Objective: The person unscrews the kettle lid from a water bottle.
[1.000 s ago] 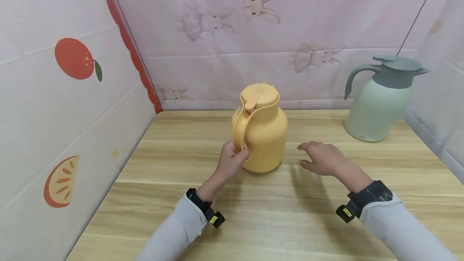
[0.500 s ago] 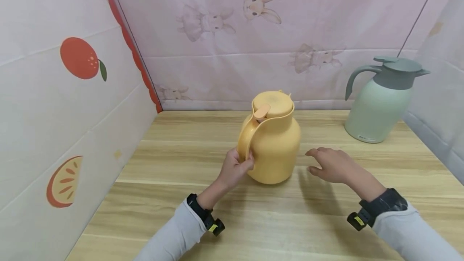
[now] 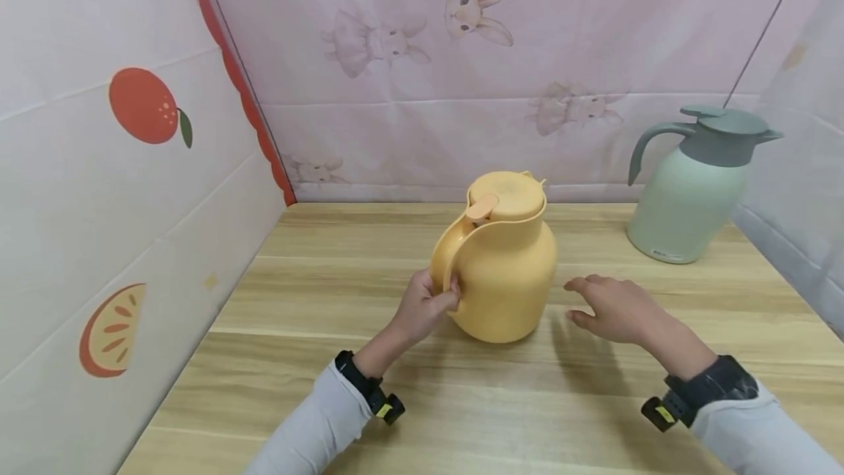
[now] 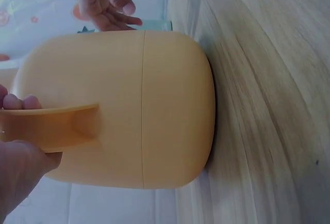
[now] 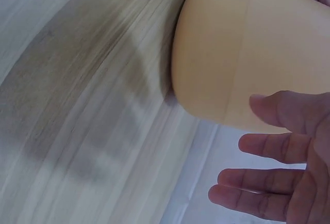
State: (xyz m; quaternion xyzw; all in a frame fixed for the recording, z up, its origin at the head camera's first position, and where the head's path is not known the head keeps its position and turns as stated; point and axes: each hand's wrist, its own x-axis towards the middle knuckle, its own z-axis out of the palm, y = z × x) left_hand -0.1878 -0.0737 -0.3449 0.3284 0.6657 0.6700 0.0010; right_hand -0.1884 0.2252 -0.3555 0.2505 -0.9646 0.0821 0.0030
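A yellow thermos jug (image 3: 504,277) with a round lid and an orange thumb lever stands near the middle of the wooden table. My left hand (image 3: 422,305) grips the lower part of its handle; the left wrist view shows fingers and thumb around the handle (image 4: 77,126). To the right of the jug, my right hand (image 3: 616,308) hovers above the table with its fingers loosely extended, apart from the jug. In the right wrist view nothing lies between the thumb and fingers of that hand (image 5: 294,157).
A pale green thermos jug (image 3: 692,200) with a grey-green lid and handle stands at the back right of the wooden table (image 3: 316,270). A pink rabbit-print sheet (image 3: 409,130) hangs behind, and a white fruit-print sheet (image 3: 59,189) on the left.
The yellow jug has moved right and toward me, with my left hand on its handle. My right hand has shifted right and nearer too. The green jug stays in place.
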